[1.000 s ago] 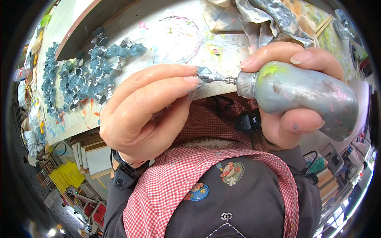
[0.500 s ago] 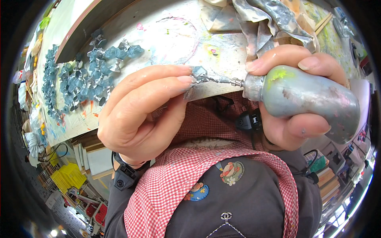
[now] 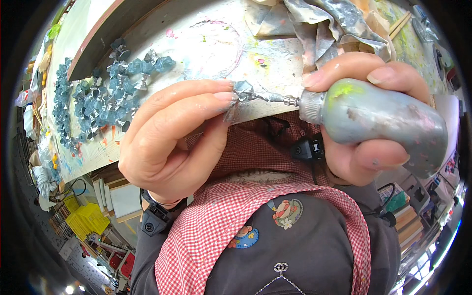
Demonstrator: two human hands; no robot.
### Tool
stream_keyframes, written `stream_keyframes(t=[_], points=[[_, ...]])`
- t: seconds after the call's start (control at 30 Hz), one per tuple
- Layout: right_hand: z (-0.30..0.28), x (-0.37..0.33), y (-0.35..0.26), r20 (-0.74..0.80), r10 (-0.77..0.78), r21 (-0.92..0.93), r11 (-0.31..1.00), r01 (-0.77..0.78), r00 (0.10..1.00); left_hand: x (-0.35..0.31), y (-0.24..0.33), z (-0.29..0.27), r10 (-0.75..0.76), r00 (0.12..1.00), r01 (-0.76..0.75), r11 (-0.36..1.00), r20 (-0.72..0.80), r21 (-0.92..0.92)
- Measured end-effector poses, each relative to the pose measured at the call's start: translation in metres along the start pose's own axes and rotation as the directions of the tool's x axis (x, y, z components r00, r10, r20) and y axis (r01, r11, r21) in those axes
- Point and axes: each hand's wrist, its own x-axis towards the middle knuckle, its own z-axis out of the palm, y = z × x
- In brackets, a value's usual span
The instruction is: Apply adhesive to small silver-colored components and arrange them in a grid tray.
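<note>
My left hand (image 3: 172, 128) pinches a small blue-grey piece (image 3: 243, 90) with shiny silvery parts between thumb and fingertips, above the table's near edge. Wrapped around a squeeze bottle (image 3: 388, 118) is my right hand (image 3: 351, 160), holding it on its side. The bottle is translucent, grey inside, with a yellow-green smear and a ribbed cap. Its thin metal nozzle (image 3: 291, 101) points left at the small piece; whether the tip touches it I cannot tell. Many similar blue-grey pieces (image 3: 105, 105) lie clustered in rows on the left of the table.
Paint stains mark the white tabletop (image 3: 211, 54). A brown-edged board (image 3: 105, 37) stands behind the clusters. Stained cloth (image 3: 319, 29) lies crumpled at the back right, near wooden sticks (image 3: 400, 27). Below left are a yellow crate (image 3: 88, 219) and stacked boards (image 3: 123, 196).
Both hands have shifted very slightly left with the piece and the bottle. The grips look the same, and the nozzle still points at the piece.
</note>
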Motion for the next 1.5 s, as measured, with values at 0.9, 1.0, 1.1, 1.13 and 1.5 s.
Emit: stream_keyframes(t=[0.9, 1.0, 1.1, 1.13, 1.5], points=[[0.021, 0.001, -0.01, -0.144, 0.169, -0.047, 0.983, -0.178, 0.975, 0.001, 0.005, 0.0, -0.242, 0.969, 0.239, 0.969, -0.039, -0.068], [0.02, 0.001, -0.012, -0.136, 0.204, -0.048, 0.976, -0.212, 0.97, 0.001, 0.006, 0.001, -0.234, 0.971, 0.231, 0.97, -0.044, -0.074], [0.023, -0.001, -0.01, -0.197, 0.195, 0.01, 0.98, -0.197, 0.961, 0.0, 0.005, 0.0, -0.23, 0.972, 0.226, 0.971, -0.051, -0.078], [0.023, 0.0, -0.01, -0.197, 0.194, 0.009, 0.98, -0.197, 0.961, 0.0, 0.005, 0.0, -0.231, 0.972, 0.227, 0.97, -0.05, -0.086], [0.021, 0.003, -0.016, -0.2, 0.307, 0.058, 0.952, -0.301, 0.93, 0.0, 0.005, 0.0, -0.175, 0.984, 0.174, 0.984, -0.036, -0.029]])
